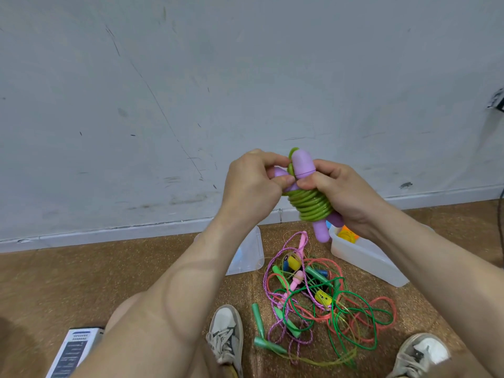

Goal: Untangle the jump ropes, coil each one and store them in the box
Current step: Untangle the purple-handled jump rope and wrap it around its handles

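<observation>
Green jump rope point(309, 204): coil seemingly being secured, fingers of left hand point(251, 186) and right hand point(345, 193) clamped round it; box point(362, 255) likely next.

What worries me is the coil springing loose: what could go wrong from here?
1. The green plastic rope is wound tightly round its purple handles; the left hand pinches a loop near the top and the right hand grips the bundle. If the end is not secured, the coils may spring loose.
2. The tangled pile of coloured ropes lies between the shoes; a foot could snag it.
</observation>
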`<state>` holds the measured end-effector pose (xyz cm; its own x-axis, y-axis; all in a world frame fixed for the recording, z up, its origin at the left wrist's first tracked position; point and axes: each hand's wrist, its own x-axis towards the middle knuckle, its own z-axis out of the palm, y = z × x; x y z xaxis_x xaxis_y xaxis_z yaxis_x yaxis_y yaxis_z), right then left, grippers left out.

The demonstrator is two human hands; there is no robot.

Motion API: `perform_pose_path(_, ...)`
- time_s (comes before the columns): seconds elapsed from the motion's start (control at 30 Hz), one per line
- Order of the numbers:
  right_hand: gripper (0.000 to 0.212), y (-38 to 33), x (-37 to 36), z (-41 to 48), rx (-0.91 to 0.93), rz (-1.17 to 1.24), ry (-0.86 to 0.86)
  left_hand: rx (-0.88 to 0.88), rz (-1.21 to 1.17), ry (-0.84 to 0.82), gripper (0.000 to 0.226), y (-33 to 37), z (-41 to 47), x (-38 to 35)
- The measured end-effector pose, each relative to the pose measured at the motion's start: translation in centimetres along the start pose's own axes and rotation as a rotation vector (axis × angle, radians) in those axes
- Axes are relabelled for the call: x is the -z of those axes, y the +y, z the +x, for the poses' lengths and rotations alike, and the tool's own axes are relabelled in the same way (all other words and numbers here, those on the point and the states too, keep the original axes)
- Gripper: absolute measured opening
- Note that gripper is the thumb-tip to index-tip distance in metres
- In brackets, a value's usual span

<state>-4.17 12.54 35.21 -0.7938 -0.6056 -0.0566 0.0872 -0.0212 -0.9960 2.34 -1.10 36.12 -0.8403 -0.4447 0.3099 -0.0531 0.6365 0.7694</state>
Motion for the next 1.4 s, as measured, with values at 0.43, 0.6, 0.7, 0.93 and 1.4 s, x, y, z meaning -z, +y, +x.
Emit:
perform_pose_path(0.43, 0.016, -0.5, 1.1, 0.6, -0.05, -0.062, -0.1, -0.561, 0.357, -0.019, 0.014, -0.4, 0.0, 0.9)
perform_pose_path(0.6, 0.034, 0.2, 2.4, 1.0, -0.244, -0.037, -0.26, -0.875, 0.547, 0.071, 0.017, 0.1, -0.3, 0.9)
perform_pose_path(0.7, 0.035, 0.4, 2.8, 0.6, -0.383, 0.028, -0.475, -1.054, 0.56, 0.105, 0.019, 0.6, -1.0, 1.2)
perform_pose_path(0.93, 0.039, 1.0, 2.1, 0.1, -0.404, 0.141, -0.544, -0.675, 0.232, -0.113, 0.014, -0.8, -0.2, 1.3)
perform_pose_path(1.4, 0.075, 1.6, 1.6, 0.4, 0.232, -0.457, -0.234, 0.394, -0.765, -0.449, 0.061, 0.5, -0.3, -2.9)
